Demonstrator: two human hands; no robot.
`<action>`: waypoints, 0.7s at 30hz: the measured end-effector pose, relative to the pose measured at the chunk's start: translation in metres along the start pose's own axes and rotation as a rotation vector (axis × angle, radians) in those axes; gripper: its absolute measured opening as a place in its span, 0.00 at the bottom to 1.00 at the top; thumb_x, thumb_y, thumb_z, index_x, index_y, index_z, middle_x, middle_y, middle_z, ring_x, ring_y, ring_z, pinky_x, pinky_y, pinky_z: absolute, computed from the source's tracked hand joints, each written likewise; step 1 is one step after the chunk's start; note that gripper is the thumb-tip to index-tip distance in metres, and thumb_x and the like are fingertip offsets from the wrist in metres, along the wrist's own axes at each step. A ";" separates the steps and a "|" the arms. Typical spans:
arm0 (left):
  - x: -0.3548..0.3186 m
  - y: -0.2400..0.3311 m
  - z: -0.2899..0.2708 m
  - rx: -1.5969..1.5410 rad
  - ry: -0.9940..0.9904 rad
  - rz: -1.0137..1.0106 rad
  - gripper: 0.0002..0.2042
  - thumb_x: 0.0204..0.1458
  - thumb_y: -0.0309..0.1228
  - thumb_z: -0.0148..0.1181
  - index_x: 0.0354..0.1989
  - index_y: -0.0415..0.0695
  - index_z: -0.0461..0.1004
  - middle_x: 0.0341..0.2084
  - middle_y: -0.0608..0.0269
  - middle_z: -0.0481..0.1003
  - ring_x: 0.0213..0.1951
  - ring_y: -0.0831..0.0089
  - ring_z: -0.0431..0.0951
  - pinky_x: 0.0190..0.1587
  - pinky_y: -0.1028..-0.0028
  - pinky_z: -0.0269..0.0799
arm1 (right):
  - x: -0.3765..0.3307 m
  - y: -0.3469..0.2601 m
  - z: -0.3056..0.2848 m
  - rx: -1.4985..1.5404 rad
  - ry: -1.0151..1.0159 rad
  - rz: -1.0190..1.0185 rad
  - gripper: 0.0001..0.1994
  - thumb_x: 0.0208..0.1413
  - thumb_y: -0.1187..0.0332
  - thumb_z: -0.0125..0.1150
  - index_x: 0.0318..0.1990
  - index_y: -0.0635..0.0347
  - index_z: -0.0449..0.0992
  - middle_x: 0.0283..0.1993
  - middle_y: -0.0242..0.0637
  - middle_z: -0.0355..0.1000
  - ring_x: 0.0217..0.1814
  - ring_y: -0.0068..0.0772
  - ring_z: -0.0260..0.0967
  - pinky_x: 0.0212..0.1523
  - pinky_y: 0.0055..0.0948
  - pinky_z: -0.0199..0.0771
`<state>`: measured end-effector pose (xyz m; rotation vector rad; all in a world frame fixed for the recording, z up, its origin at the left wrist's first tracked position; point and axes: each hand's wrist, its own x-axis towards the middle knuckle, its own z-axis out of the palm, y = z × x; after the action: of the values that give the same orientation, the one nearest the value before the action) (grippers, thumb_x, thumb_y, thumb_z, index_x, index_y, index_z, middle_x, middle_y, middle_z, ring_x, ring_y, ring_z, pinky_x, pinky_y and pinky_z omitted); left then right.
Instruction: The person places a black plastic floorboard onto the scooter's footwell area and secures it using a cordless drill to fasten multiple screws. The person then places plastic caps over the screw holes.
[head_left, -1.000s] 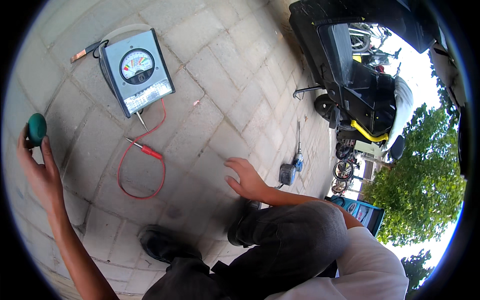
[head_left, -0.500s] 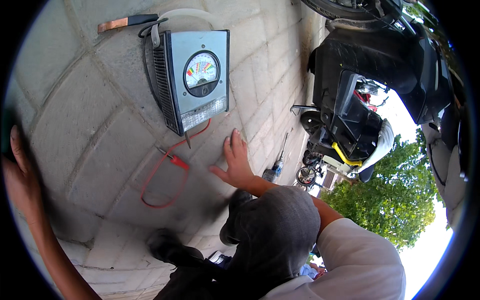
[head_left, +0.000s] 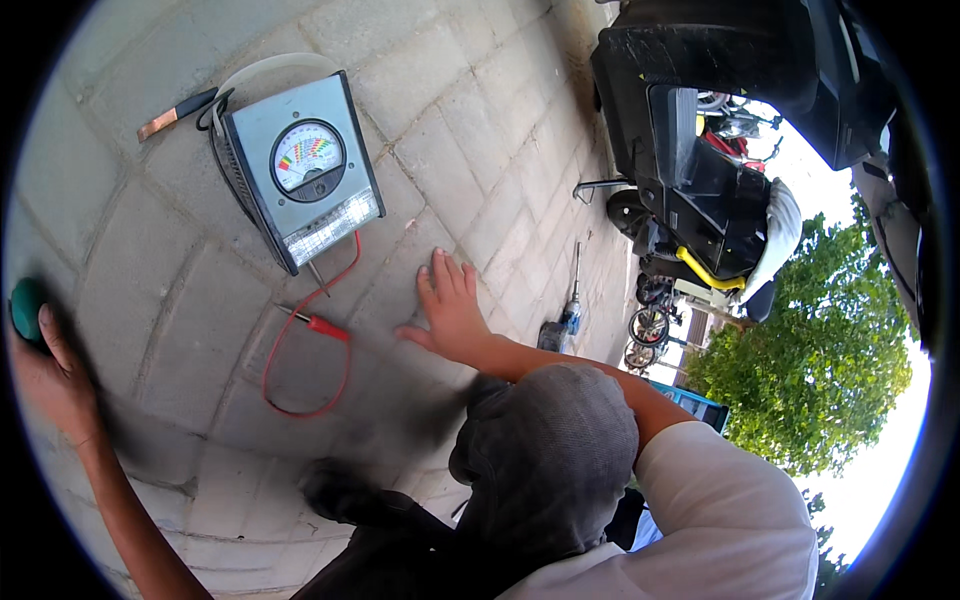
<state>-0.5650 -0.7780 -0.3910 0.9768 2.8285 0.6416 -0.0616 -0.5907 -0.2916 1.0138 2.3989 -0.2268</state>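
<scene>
The right hand [head_left: 450, 310], fingers spread open, now lies flat on the paving at the red probe's [head_left: 325, 325] three o'clock, below the meter [head_left: 300, 170]. The left hand [head_left: 50, 375] has come back into view at nine o'clock, clasping a green ball [head_left: 25, 308].

A meter [head_left: 300, 170] stands on the paving [head_left: 480, 120], its probe [head_left: 318, 324] lying just below it. To the meter's right, the right hand [head_left: 450, 310] rests flat on the paving; a screwdriver [head_left: 570, 300] lies farther right, and the left hand [head_left: 45, 370] is at the meter's lower left.
</scene>
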 end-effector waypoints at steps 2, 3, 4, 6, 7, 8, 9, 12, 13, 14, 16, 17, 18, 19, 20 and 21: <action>0.003 -0.001 0.004 0.018 0.182 0.167 0.30 0.64 0.49 0.55 0.62 0.33 0.68 0.54 0.42 0.74 0.54 0.49 0.75 0.57 0.62 0.69 | -0.004 0.005 -0.001 0.020 0.008 -0.013 0.43 0.51 0.43 0.66 0.64 0.71 0.64 0.72 0.70 0.47 0.75 0.64 0.46 0.69 0.68 0.44; 0.003 -0.001 0.006 0.039 0.184 0.153 0.30 0.64 0.49 0.55 0.62 0.33 0.68 0.54 0.42 0.74 0.55 0.49 0.74 0.58 0.61 0.68 | -0.009 0.010 -0.001 0.032 0.011 -0.036 0.41 0.52 0.44 0.66 0.64 0.69 0.65 0.73 0.67 0.48 0.75 0.62 0.47 0.69 0.67 0.44; 0.002 0.000 0.007 0.051 0.220 0.170 0.30 0.64 0.49 0.55 0.62 0.33 0.67 0.55 0.41 0.74 0.56 0.48 0.73 0.59 0.61 0.67 | -0.017 0.016 0.000 0.038 0.085 -0.090 0.40 0.52 0.44 0.65 0.64 0.67 0.66 0.73 0.65 0.49 0.75 0.60 0.48 0.69 0.67 0.45; 0.001 0.005 0.006 0.008 0.214 0.157 0.31 0.63 0.49 0.57 0.63 0.32 0.66 0.55 0.40 0.73 0.56 0.47 0.72 0.60 0.59 0.67 | -0.037 0.027 0.005 0.164 0.081 -0.120 0.33 0.53 0.49 0.66 0.61 0.62 0.69 0.73 0.55 0.53 0.76 0.51 0.50 0.69 0.65 0.46; 0.001 0.009 0.004 -0.002 0.197 0.119 0.32 0.62 0.49 0.57 0.63 0.32 0.66 0.56 0.40 0.72 0.56 0.46 0.72 0.60 0.58 0.66 | -0.049 0.036 0.008 0.199 0.052 -0.128 0.30 0.53 0.53 0.66 0.60 0.61 0.70 0.72 0.51 0.56 0.73 0.48 0.53 0.69 0.61 0.49; 0.000 0.014 0.000 -0.002 0.200 0.148 0.32 0.62 0.50 0.57 0.63 0.32 0.66 0.56 0.40 0.72 0.57 0.46 0.71 0.60 0.58 0.66 | -0.064 0.045 0.012 0.248 0.042 -0.163 0.27 0.53 0.58 0.66 0.59 0.60 0.71 0.70 0.47 0.59 0.71 0.46 0.57 0.69 0.57 0.51; 0.001 0.022 -0.004 -0.015 0.189 0.124 0.32 0.62 0.49 0.58 0.63 0.32 0.65 0.56 0.40 0.71 0.56 0.47 0.71 0.60 0.58 0.66 | -0.076 0.055 0.017 0.326 0.035 -0.156 0.24 0.52 0.63 0.65 0.57 0.60 0.72 0.66 0.45 0.63 0.67 0.45 0.60 0.66 0.52 0.56; 0.001 0.054 -0.021 -0.153 0.046 -0.070 0.32 0.62 0.46 0.60 0.62 0.30 0.63 0.55 0.40 0.71 0.55 0.49 0.72 0.60 0.60 0.65 | -0.112 0.081 0.030 0.441 0.096 -0.103 0.20 0.49 0.76 0.57 0.52 0.60 0.76 0.50 0.42 0.72 0.53 0.47 0.70 0.54 0.42 0.70; -0.004 0.070 -0.025 -0.182 0.083 -0.009 0.32 0.61 0.45 0.61 0.62 0.29 0.63 0.55 0.41 0.71 0.55 0.50 0.71 0.61 0.60 0.65 | -0.123 0.089 0.033 0.481 0.067 -0.076 0.19 0.49 0.77 0.56 0.51 0.60 0.76 0.46 0.42 0.73 0.50 0.48 0.71 0.51 0.43 0.72; -0.011 0.087 -0.026 -0.214 0.089 -0.082 0.32 0.60 0.44 0.62 0.62 0.29 0.62 0.54 0.41 0.70 0.55 0.50 0.71 0.61 0.60 0.64 | -0.133 0.095 0.036 0.512 -0.007 -0.038 0.19 0.49 0.78 0.55 0.50 0.59 0.77 0.42 0.42 0.74 0.47 0.50 0.73 0.47 0.43 0.74; -0.029 0.129 -0.023 -0.369 0.016 -0.005 0.31 0.58 0.38 0.63 0.63 0.31 0.61 0.56 0.40 0.68 0.57 0.49 0.69 0.63 0.58 0.62 | -0.151 0.105 0.042 0.615 0.033 -0.012 0.18 0.51 0.77 0.54 0.50 0.58 0.77 0.42 0.43 0.76 0.46 0.51 0.74 0.45 0.44 0.74; -0.037 0.151 -0.020 -0.360 0.017 0.048 0.30 0.57 0.35 0.62 0.65 0.34 0.61 0.57 0.38 0.67 0.58 0.48 0.68 0.63 0.58 0.62 | -0.160 0.110 0.046 0.641 0.001 0.058 0.17 0.52 0.77 0.54 0.50 0.58 0.77 0.42 0.44 0.76 0.45 0.52 0.74 0.45 0.45 0.75; -0.041 0.176 -0.010 -0.370 0.034 0.210 0.30 0.55 0.31 0.61 0.66 0.36 0.61 0.58 0.37 0.65 0.58 0.48 0.67 0.64 0.57 0.61 | -0.169 0.115 0.049 0.687 0.065 0.038 0.16 0.53 0.74 0.55 0.50 0.58 0.77 0.43 0.45 0.77 0.46 0.52 0.75 0.45 0.45 0.75; -0.040 0.198 -0.006 -0.303 -0.102 0.180 0.31 0.52 0.28 0.58 0.67 0.43 0.62 0.58 0.36 0.65 0.59 0.46 0.66 0.64 0.57 0.60 | -0.177 0.120 0.053 0.711 0.083 0.095 0.14 0.55 0.72 0.55 0.50 0.58 0.77 0.44 0.46 0.77 0.46 0.52 0.75 0.45 0.46 0.75; -0.034 0.218 0.001 -0.323 -0.211 0.093 0.30 0.52 0.30 0.58 0.67 0.45 0.63 0.56 0.36 0.65 0.56 0.44 0.68 0.62 0.56 0.62 | -0.189 0.128 0.057 0.727 0.051 0.206 0.14 0.57 0.69 0.56 0.50 0.58 0.77 0.44 0.46 0.78 0.46 0.52 0.75 0.45 0.46 0.75; -0.027 0.239 0.011 -0.298 -0.176 0.029 0.29 0.52 0.31 0.58 0.65 0.45 0.66 0.53 0.36 0.67 0.53 0.43 0.71 0.59 0.54 0.66 | -0.201 0.137 0.061 0.776 0.064 0.285 0.14 0.59 0.65 0.56 0.50 0.59 0.77 0.44 0.47 0.78 0.46 0.53 0.76 0.45 0.47 0.75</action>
<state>-0.4047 -0.6213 -0.3039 0.9676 2.4799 0.9000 0.1770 -0.6401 -0.2319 1.6917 2.1982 -1.0851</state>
